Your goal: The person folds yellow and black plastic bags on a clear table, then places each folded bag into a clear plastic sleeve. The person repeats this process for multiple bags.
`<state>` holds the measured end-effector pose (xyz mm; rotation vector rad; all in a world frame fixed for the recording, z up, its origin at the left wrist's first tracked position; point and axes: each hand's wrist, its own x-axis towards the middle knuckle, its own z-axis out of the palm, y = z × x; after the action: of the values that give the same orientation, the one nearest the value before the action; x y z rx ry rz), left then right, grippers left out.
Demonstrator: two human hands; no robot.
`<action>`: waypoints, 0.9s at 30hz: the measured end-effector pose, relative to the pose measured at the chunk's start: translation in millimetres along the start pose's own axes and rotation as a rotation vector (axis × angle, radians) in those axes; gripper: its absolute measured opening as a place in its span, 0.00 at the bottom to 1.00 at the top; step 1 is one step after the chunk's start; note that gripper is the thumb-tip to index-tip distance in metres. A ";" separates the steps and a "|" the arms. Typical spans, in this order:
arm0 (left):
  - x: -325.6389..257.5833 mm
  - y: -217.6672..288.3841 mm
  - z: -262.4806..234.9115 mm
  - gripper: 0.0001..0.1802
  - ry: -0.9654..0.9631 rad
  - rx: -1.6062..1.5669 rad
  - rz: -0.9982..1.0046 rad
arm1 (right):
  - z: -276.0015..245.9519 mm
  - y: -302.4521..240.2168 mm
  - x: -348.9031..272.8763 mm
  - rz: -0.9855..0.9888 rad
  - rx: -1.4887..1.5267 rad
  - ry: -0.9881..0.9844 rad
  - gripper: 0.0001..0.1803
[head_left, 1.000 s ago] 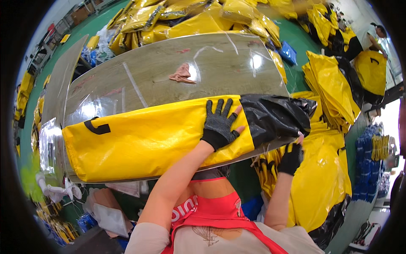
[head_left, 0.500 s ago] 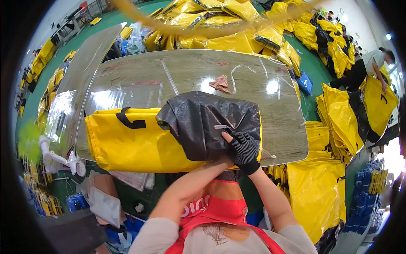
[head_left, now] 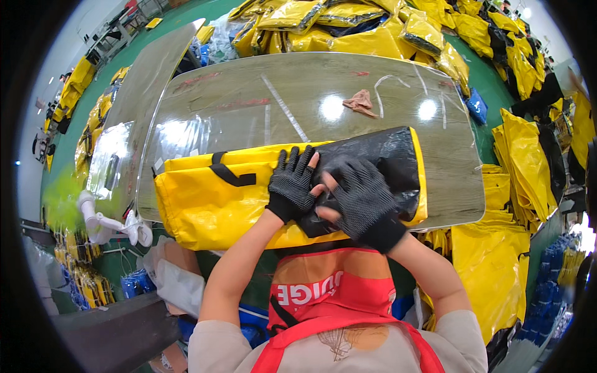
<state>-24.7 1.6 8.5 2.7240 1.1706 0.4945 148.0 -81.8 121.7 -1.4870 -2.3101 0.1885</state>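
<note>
A yellow bag (head_left: 205, 208) of shiny sheet material lies across the table in front of me, with a black strap handle (head_left: 234, 176) at its left half. Black sheet material (head_left: 393, 152) is folded over its right half, with a yellow edge showing at the far right. My left hand (head_left: 293, 183), in a dark ribbed glove with some bare fingertips, lies flat with fingers spread where yellow meets black. Close beside it, my right hand (head_left: 364, 199), gloved alike, rests over the black part, fingers apart and slightly blurred. What lies under the palms is hidden.
The wood-grain table (head_left: 205, 90) carries a crumpled pinkish cloth (head_left: 361, 102) beyond the bag. Yellow bags (head_left: 360, 37) are heaped behind it. More yellow sheets (head_left: 491, 255) are stacked at the right. White tubular parts (head_left: 102, 225) stand by the left edge.
The black material, bunched up before, now lies flatter and further right. My left hand, hidden under it earlier, has come out onto the bag. The head view has shifted.
</note>
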 end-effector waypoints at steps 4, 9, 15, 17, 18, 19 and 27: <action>-25.4 -34.3 -3.5 0.35 0.229 0.008 -0.139 | 73.3 37.3 7.4 0.039 -0.064 0.122 0.30; -195.6 -157.3 -83.6 0.47 0.663 -0.368 -0.828 | 53.8 37.4 -19.6 0.103 -0.066 -0.092 0.32; -231.3 -135.8 -146.1 0.34 0.237 -1.679 -1.119 | 100.1 20.3 -17.1 0.336 -0.101 -0.069 0.33; -215.4 -132.8 -188.5 0.36 0.149 -1.563 -1.061 | 107.1 19.4 -12.1 0.190 -0.178 -0.037 0.30; -190.9 -117.1 -207.9 0.36 0.128 -1.557 -0.982 | 109.1 18.8 -12.3 0.165 -0.176 -0.022 0.28; -164.0 -100.0 -224.3 0.36 0.105 -1.553 -0.904 | 110.3 17.7 -12.4 0.141 -0.177 -0.008 0.26; 58.5 116.3 -23.0 0.32 -0.006 -1.120 -0.100 | 93.9 -9.4 -8.5 0.102 -0.071 0.042 0.24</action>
<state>84.1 -36.2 73.4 1.6855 0.6733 0.8050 106.6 -84.7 36.5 -1.6297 -2.2316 0.1024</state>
